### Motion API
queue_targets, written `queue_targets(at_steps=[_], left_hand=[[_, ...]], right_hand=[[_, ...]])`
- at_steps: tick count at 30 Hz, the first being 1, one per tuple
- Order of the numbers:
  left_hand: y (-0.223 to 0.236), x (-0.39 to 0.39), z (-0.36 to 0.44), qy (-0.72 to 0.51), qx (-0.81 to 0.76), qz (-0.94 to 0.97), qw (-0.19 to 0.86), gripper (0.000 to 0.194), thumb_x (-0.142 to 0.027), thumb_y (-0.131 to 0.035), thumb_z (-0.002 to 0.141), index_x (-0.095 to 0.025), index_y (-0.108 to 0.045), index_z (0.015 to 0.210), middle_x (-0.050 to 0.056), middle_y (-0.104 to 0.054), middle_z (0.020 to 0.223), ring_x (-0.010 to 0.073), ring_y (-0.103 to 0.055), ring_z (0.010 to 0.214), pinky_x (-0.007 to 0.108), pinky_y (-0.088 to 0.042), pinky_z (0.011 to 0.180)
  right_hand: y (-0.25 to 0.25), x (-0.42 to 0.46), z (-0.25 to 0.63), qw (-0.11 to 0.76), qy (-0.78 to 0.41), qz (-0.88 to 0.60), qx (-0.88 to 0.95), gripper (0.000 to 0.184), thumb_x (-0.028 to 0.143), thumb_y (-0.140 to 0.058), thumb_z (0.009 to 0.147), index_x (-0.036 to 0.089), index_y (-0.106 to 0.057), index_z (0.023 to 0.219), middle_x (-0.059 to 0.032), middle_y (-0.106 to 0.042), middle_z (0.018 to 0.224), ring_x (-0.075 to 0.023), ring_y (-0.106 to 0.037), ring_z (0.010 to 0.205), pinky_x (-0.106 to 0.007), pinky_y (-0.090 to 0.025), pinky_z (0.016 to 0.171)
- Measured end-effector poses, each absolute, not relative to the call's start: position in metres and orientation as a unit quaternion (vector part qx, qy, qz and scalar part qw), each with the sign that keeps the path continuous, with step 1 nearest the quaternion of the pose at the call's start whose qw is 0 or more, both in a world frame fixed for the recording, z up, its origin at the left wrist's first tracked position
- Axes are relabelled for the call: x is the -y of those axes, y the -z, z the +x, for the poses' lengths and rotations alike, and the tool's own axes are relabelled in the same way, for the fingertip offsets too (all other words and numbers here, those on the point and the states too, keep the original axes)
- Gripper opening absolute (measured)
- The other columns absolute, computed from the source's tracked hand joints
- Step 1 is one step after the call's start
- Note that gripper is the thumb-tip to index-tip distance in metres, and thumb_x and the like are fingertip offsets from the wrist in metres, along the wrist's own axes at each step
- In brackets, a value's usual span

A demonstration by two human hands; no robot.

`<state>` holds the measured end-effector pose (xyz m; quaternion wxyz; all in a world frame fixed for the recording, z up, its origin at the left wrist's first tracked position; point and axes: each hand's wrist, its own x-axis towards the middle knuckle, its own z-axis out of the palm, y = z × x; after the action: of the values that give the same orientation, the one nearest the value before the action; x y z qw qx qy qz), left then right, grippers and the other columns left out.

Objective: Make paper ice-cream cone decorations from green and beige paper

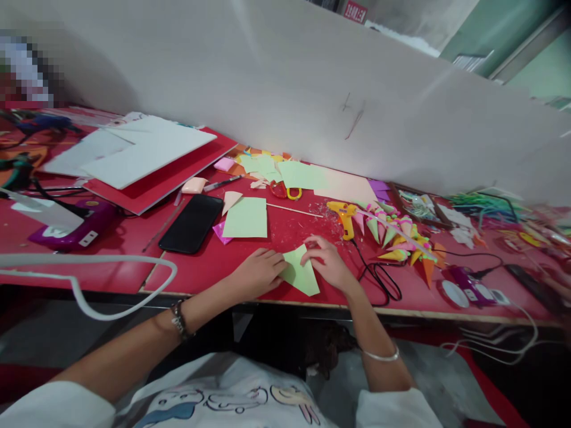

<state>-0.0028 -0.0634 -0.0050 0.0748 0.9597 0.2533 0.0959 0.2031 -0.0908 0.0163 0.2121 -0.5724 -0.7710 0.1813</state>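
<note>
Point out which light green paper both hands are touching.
The sheet nearest the front edge of the table, between left hand and right hand. The squarish sheet beside the phone and green papers near the wall lie untouched.

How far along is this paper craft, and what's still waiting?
Finished-looking: a pile of colorful paper cones lies beside the yellow glue gun.
In hand: the left hand and right hand are on a pale green piece, not yet a cone.
Probably left: the flat green sheet near the phone looks unused. How many are needed, I can't tell.
</note>
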Motion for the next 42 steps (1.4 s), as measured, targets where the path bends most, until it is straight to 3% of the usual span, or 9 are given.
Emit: queue_targets(at_steps=[3, 7, 12, 16, 20, 31, 36, 38, 42], left_hand=[[0.012, 0.061, 0.007, -0.084, -0.275, 0.953, 0.091, 0.029, -0.024, -0.048, 0.077, -0.016, -0.049, 0.106, 0.007, -0.052, 0.095, 0.0183, -0.048, 0.089, 0.030, -0.039, 0.078], [0.015, 0.061, 0.017, -0.081, -0.315, 0.942, 0.077, 0.036, -0.025, -0.048, 0.076, -0.013, -0.045, 0.111, 0.009, -0.050, 0.096, 0.0202, -0.048, 0.091, 0.031, -0.040, 0.078], [0.018, 0.064, 0.026, -0.068, -0.344, 0.935, 0.044, 0.040, -0.027, -0.041, 0.080, -0.010, -0.041, 0.117, 0.011, -0.051, 0.095, 0.0229, -0.049, 0.091, 0.035, -0.040, 0.077], [0.020, 0.066, 0.028, -0.066, -0.346, 0.936, 0.021, 0.043, -0.028, -0.039, 0.081, -0.008, -0.039, 0.120, 0.012, -0.051, 0.095, 0.0236, -0.049, 0.091, 0.036, -0.038, 0.076], [0.021, 0.067, 0.028, -0.067, -0.347, 0.935, 0.015, 0.043, -0.027, -0.038, 0.082, -0.009, -0.037, 0.121, 0.012, -0.050, 0.097, 0.0233, -0.048, 0.092, 0.035, -0.037, 0.076], [0.016, 0.073, 0.035, -0.033, -0.343, 0.938, -0.027, 0.044, -0.020, -0.034, 0.083, -0.003, -0.034, 0.123, 0.015, -0.052, 0.097, 0.0233, -0.049, 0.086, 0.034, -0.036, 0.067], [0.018, 0.074, 0.034, -0.038, -0.350, 0.936, -0.021, 0.042, -0.021, -0.032, 0.085, -0.005, -0.033, 0.124, 0.015, -0.051, 0.098, 0.0227, -0.049, 0.089, 0.033, -0.035, 0.069], [0.019, 0.074, 0.035, -0.036, -0.348, 0.937, -0.022, 0.042, -0.021, -0.031, 0.085, -0.005, -0.033, 0.124, 0.016, -0.051, 0.101, 0.0231, -0.048, 0.090, 0.034, -0.036, 0.070], [0.019, 0.074, 0.035, -0.037, -0.343, 0.938, -0.030, 0.042, -0.020, -0.030, 0.085, -0.004, -0.034, 0.123, 0.016, -0.052, 0.101, 0.0239, -0.048, 0.090, 0.035, -0.036, 0.069]], right_hand=[[-0.002, 0.088, 0.210, 0.262, -0.269, -0.582, 0.721, 0.032, 0.009, -0.037, 0.074, 0.022, -0.066, 0.076, -0.0010, -0.061, 0.082, -0.0135, -0.054, 0.080, -0.030, -0.037, 0.078], [0.014, 0.090, 0.209, 0.340, -0.326, -0.627, 0.620, 0.027, 0.024, -0.039, 0.077, 0.017, -0.065, 0.084, -0.0034, -0.065, 0.079, -0.0151, -0.057, 0.072, -0.026, -0.041, 0.064], [0.025, 0.094, 0.199, 0.389, -0.312, -0.643, 0.581, 0.027, 0.032, -0.041, 0.077, 0.017, -0.061, 0.087, -0.0041, -0.064, 0.080, -0.0144, -0.057, 0.070, -0.025, -0.041, 0.063], [0.024, 0.100, 0.192, 0.357, -0.262, -0.679, 0.585, 0.025, 0.032, -0.040, 0.077, 0.018, -0.059, 0.087, 0.0000, -0.060, 0.064, -0.0119, -0.051, 0.055, -0.023, -0.036, 0.055], [0.022, 0.106, 0.183, 0.299, -0.180, -0.714, 0.607, 0.024, 0.029, -0.039, 0.078, 0.021, -0.061, 0.085, 0.0035, -0.057, 0.056, -0.0114, -0.050, 0.053, -0.026, -0.032, 0.065], [0.028, 0.117, 0.180, 0.265, -0.076, -0.738, 0.616, 0.025, 0.018, -0.035, 0.080, 0.021, -0.060, 0.083, -0.0018, -0.067, 0.081, -0.0142, -0.058, 0.074, -0.033, -0.019, 0.080], [0.023, 0.124, 0.182, 0.284, -0.098, -0.763, 0.573, 0.024, 0.032, -0.041, 0.078, 0.022, -0.057, 0.093, 0.0009, -0.063, 0.067, -0.0137, -0.056, 0.064, -0.035, -0.021, 0.083], [0.019, 0.127, 0.181, 0.290, -0.140, -0.758, 0.567, 0.032, 0.038, -0.047, 0.073, 0.022, -0.053, 0.101, 0.0034, -0.061, 0.062, -0.0135, -0.055, 0.059, -0.035, -0.024, 0.082], [0.016, 0.136, 0.181, 0.282, -0.215, -0.734, 0.580, 0.029, 0.033, -0.043, 0.075, 0.023, -0.051, 0.100, 0.0069, -0.055, 0.052, -0.0128, -0.051, 0.052, -0.033, -0.030, 0.076]])
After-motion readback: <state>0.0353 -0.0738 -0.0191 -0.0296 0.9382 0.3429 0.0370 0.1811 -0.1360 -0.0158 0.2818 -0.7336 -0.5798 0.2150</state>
